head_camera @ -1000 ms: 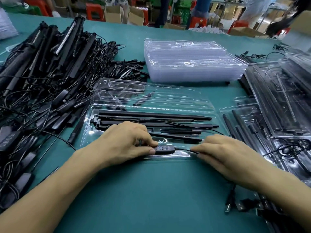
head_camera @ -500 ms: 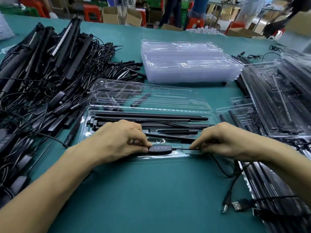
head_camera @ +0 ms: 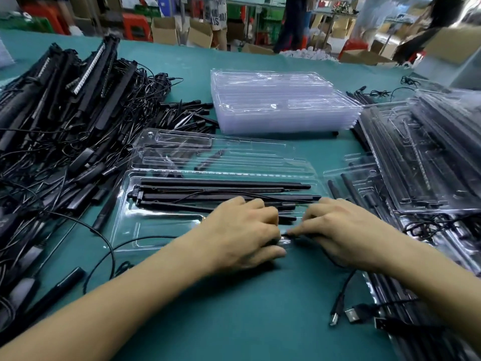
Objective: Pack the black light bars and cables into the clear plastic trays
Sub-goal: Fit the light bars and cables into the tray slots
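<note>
An open clear plastic clamshell tray (head_camera: 156, 230) lies in the middle of the teal worktop (head_camera: 234, 321). Its near half holds several long black light bars (head_camera: 221, 183) lying side by side in the moulded grooves, and its lid half (head_camera: 208, 155) is folded flat behind.

Both hands meet at the tray's near right edge. The left hand (head_camera: 242, 230) is curled down over a small black inline control box (head_camera: 272, 241), gripping it between thumb and fingers, so most of it is hidden. The right hand (head_camera: 335, 230) is just beside it, fingers drawn together and pinching the thin black cable (head_camera: 286, 234) where it leaves the box. The cable runs under that hand towards silver USB plugs (head_camera: 334, 317) lying on the worktop near the right forearm.

A tangled heap of loose black bars and cables (head_camera: 65, 113) fills the left side. A stack of empty clear trays (head_camera: 281, 100) sits behind the open tray. Filled, closed trays (head_camera: 429, 157) are piled on the right.
</note>
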Demonstrator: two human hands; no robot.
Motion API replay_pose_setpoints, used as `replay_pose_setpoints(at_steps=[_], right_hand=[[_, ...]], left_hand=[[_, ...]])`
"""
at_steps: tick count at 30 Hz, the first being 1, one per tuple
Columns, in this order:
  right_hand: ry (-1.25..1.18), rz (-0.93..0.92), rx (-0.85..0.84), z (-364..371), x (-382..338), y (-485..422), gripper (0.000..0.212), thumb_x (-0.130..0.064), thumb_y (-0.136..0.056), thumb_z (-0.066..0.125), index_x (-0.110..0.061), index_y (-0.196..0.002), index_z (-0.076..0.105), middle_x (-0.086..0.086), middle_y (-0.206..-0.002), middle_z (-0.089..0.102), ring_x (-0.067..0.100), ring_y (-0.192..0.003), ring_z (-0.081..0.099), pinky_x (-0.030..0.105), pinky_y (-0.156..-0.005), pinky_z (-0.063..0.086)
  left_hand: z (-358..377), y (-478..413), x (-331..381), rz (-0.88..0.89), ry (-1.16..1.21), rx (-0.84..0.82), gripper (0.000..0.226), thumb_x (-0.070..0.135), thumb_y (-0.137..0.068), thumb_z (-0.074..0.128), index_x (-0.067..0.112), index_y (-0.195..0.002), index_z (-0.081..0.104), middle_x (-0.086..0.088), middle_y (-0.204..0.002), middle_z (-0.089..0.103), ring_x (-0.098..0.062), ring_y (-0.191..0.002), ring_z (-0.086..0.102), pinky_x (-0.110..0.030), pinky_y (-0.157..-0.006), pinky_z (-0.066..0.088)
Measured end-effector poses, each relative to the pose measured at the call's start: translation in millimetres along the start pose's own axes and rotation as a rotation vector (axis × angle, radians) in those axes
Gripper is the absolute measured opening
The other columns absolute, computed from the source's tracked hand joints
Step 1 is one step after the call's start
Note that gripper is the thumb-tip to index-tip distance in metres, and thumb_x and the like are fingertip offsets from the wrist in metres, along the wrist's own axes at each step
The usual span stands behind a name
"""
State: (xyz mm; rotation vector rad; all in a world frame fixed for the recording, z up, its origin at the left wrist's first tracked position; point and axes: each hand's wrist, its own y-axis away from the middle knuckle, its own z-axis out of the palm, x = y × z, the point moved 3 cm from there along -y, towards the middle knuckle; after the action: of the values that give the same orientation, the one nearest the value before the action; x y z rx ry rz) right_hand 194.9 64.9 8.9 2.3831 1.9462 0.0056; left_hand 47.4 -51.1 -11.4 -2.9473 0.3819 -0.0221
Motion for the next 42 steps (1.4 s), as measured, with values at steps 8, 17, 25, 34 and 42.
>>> replay_pose_setpoints(at_steps=[8, 17, 25, 34, 42], right_hand=[[-0.038, 0.298, -0.085, -14, 55, 37, 0.033, -0.061, -0.083, 0.057, -0.047, -0.111, 0.064, -0.020, -0.119, 0.054, 0.006, -0.114, 0.048, 0.030, -0.103, 0.038], [-0.499, 0.378, 0.139, -36, 58, 38, 0.020, -0.037, -0.065, 0.083, -0.026, -0.071, 0.068, -0.002, -0.070, 0.070, 0.008, -0.060, 0.065, 0.020, -0.056, 0.052], [-1.441, 0.441, 0.655, -41, 55, 19, 0.023, -0.022, -0.063, 0.078, -0.015, -0.077, 0.060, 0.006, -0.070, 0.067, 0.018, -0.065, 0.068, 0.022, -0.061, 0.056], [-0.733, 0.614, 0.289, 8, 24, 25, 0.018, -0.021, -0.078, 0.080, -0.017, -0.073, 0.063, -0.001, -0.069, 0.071, 0.011, -0.063, 0.067, 0.024, -0.062, 0.052], [-0.419, 0.312, 0.109, -1, 17, 10, 0.023, -0.012, -0.081, 0.076, -0.029, -0.076, 0.063, -0.011, -0.074, 0.068, 0.002, -0.074, 0.061, 0.019, -0.070, 0.047]], left_hand=[[10, 2, -6, 0.055, 0.040, 0.247, 0.027, 0.044, -0.093, 0.057, 0.026, -0.082, 0.074, 0.007, -0.084, 0.063, -0.018, -0.077, 0.059, -0.030, -0.063, 0.047], [4, -19, 3, -0.042, -0.020, 0.038, 0.055, 0.068, -0.090, 0.033, 0.025, -0.082, 0.066, 0.006, -0.088, 0.056, -0.018, -0.087, 0.055, -0.031, -0.071, 0.038], [6, -24, 6, -0.159, 0.041, -0.048, 0.071, 0.076, -0.083, 0.020, 0.022, -0.082, 0.067, 0.007, -0.090, 0.059, -0.019, -0.091, 0.052, -0.035, -0.076, 0.046], [15, -17, -1, -0.155, 0.225, 0.031, 0.040, 0.058, -0.093, 0.052, 0.023, -0.089, 0.071, 0.007, -0.097, 0.061, -0.015, -0.093, 0.050, -0.035, -0.087, 0.042], [14, -13, -5, -0.194, 0.433, 0.107, 0.030, 0.047, -0.091, 0.064, 0.019, -0.084, 0.072, 0.004, -0.094, 0.066, -0.015, -0.090, 0.055, -0.033, -0.087, 0.043]])
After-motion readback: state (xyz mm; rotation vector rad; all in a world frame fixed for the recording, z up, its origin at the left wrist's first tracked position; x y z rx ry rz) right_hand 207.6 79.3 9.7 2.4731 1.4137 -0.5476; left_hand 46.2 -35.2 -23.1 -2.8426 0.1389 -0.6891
